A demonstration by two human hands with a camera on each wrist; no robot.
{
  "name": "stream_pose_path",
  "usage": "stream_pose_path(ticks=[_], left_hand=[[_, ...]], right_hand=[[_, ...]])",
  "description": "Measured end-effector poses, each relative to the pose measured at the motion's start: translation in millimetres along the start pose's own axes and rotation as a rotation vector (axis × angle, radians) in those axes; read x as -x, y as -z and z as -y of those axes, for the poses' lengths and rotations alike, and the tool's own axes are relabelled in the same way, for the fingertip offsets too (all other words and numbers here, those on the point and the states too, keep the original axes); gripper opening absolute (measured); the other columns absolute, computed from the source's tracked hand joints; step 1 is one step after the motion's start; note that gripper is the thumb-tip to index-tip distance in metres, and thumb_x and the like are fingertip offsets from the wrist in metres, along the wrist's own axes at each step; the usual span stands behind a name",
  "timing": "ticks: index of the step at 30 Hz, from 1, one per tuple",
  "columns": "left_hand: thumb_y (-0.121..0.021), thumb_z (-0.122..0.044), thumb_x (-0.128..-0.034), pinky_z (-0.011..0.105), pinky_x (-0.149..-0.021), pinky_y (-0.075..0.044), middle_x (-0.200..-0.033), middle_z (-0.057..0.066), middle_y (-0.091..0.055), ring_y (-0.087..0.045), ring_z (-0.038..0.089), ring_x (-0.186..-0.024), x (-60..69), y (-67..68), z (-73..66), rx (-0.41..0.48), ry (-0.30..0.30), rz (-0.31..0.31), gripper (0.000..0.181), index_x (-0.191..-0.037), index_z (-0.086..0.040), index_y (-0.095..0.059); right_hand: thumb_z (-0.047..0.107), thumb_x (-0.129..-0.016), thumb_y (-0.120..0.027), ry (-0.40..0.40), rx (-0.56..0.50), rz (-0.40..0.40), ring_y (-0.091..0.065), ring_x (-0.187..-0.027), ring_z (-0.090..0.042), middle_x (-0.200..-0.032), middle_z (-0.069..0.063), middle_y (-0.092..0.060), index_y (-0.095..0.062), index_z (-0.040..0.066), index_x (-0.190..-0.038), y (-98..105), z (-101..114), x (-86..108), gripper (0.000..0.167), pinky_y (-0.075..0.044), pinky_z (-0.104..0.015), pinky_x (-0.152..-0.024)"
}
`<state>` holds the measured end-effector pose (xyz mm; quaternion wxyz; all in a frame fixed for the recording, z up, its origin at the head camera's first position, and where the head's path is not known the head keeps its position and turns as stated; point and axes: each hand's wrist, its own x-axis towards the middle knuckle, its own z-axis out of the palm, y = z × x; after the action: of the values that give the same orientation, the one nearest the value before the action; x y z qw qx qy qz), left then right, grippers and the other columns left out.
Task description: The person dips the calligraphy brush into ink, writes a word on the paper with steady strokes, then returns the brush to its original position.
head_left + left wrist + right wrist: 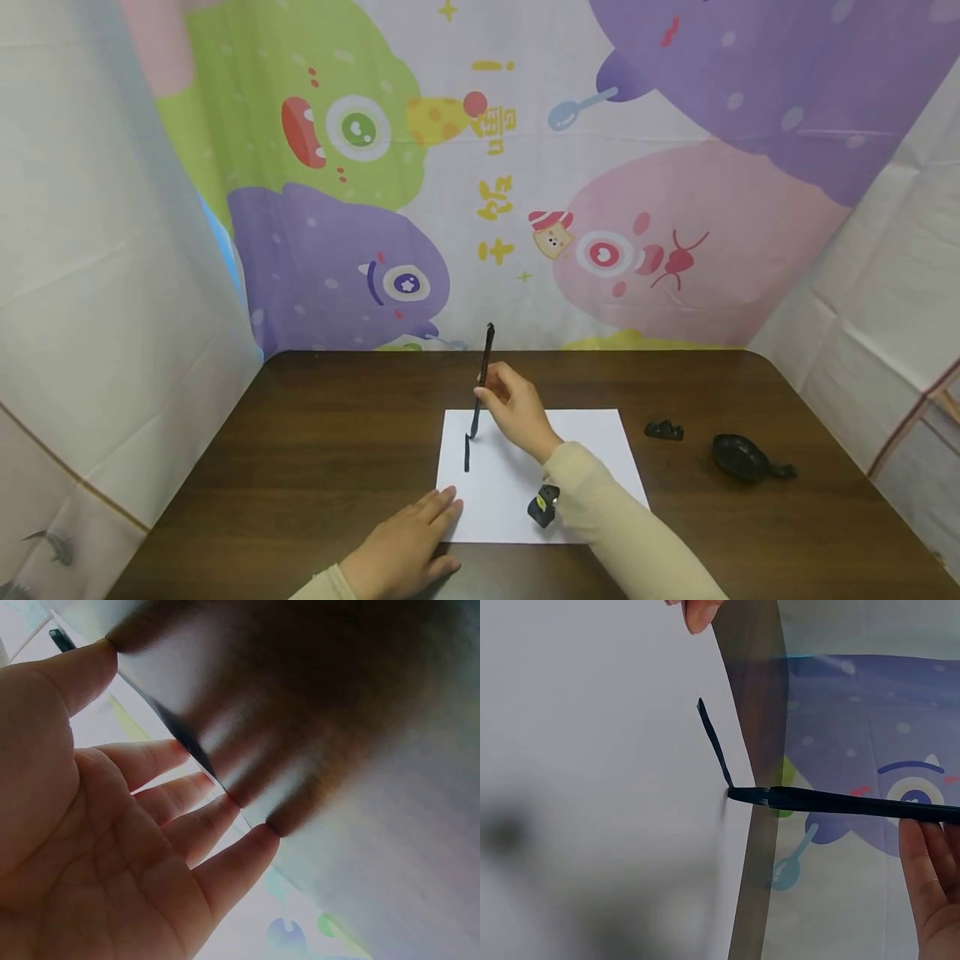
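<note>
My right hand point(517, 408) pinches a dark writing brush point(486, 354) by its handle, held nearly upright over a white sheet of paper point(585, 442). In the right wrist view the brush tip point(746, 796) touches the paper at one end of a thin black stroke point(714, 742). That stroke runs toward the near edge in the head view. My left hand point(408, 537) lies with fingers extended at the paper's lower left corner, partly on the table. The left wrist view shows the left fingers point(225, 862) straight, their tips against a glossy surface.
A small black peaked brush rest point(663, 430) stands right of the paper. Farther right lies a black ink dish point(738, 457) with a short handle. The brown table point(300, 467) ends at a cartoon-printed curtain point(480, 292), with pale cloth at both sides.
</note>
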<state>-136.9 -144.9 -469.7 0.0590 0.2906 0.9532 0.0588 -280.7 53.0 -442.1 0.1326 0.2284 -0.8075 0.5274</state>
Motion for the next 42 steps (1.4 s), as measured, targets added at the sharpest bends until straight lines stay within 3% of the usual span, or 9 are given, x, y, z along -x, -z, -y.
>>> stream_pose_path(ticks=[4, 18, 28, 42], left_hand=[[-0.064, -0.048, -0.0894, 0.051, -0.106, -0.045, -0.154, 0.012, -0.043, -0.045, 0.033, -0.138, -0.1, 0.4, -0.6, -0.001, -0.004, 0.001, 0.070, -0.144, -0.008, -0.047], [-0.065, -0.048, -0.0888, 0.049, -0.106, -0.046, -0.151, 0.012, -0.046, -0.048, 0.032, -0.136, 1.0, -1.4, -0.6, -0.033, -0.019, -0.038, 0.069, -0.143, -0.007, -0.049], [-0.065, -0.048, -0.0883, 0.050, -0.107, -0.046, -0.153, 0.011, -0.045, -0.047, 0.032, -0.137, 0.7, 0.1, -2.3, -0.012, 0.012, -0.021, 0.069, -0.143, -0.009, -0.049], [-0.065, -0.049, -0.0885, 0.048, -0.109, -0.044, -0.153, 0.011, -0.043, -0.046, 0.032, -0.138, 0.1, 0.2, -2.2, -0.014, 0.019, 0.002, 0.070, -0.144, -0.009, -0.048]], right_hand=[[0.012, -0.094, -0.065, 0.012, -0.001, 0.014, -0.064, -0.086, -0.015, -0.092, -0.006, -0.068, -0.062, 0.004, -0.107, 2, 0, 2.7, 0.016, -0.057, -0.029, -0.081], [0.014, -0.092, -0.068, 0.083, 0.071, 0.022, -0.054, -0.073, -0.009, -0.084, -0.001, -0.063, -0.063, 0.011, -0.102, 8, 0, 11.6, 0.011, -0.049, -0.021, -0.066], [0.012, -0.092, -0.068, 0.146, 0.078, 0.051, -0.060, -0.074, -0.009, -0.084, -0.002, -0.065, -0.062, 0.010, -0.101, 13, 4, 17.1, 0.011, -0.054, -0.021, -0.067], [0.010, -0.092, -0.067, 0.095, 0.034, 0.111, -0.066, -0.079, -0.012, -0.088, -0.005, -0.068, -0.062, 0.003, -0.104, 20, 8, 25.8, 0.014, -0.058, -0.022, -0.069]])
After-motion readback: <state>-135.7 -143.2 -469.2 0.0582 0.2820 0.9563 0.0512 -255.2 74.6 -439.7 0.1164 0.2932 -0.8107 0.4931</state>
